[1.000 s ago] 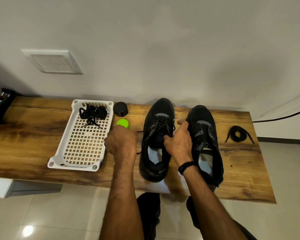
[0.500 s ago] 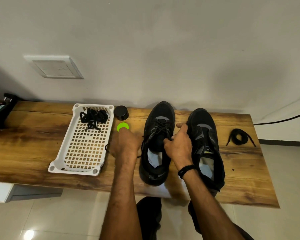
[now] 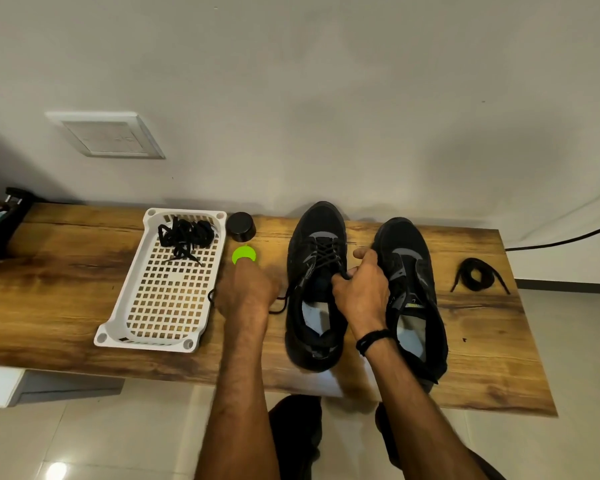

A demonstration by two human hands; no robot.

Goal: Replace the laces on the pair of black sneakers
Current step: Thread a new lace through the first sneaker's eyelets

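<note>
Two black sneakers stand side by side on the wooden bench (image 3: 66,271), toes toward the wall. The left sneaker (image 3: 314,289) has a black lace through its eyelets; the right sneaker (image 3: 413,292) shows none. My left hand (image 3: 246,289) is fisted beside the left sneaker and holds a loose end of that lace. My right hand (image 3: 361,289) pinches the lace at the shoe's throat, thumb stretched toward the right sneaker. A bundle of black laces (image 3: 186,235) lies in the white basket (image 3: 118,327). Another coiled black lace (image 3: 477,273) lies to the far right.
A black round cap (image 3: 241,226) and a green disc (image 3: 244,254) sit between the basket and the left sneaker. A dark object (image 3: 0,220) is at the bench's left end. A cable (image 3: 568,237) runs along the wall on the right. The floor is tiled.
My left hand has shifted slightly right toward the left sneaker, still holding the lace end. My right hand stays at the shoe's throat. The view has tilted a little.
</note>
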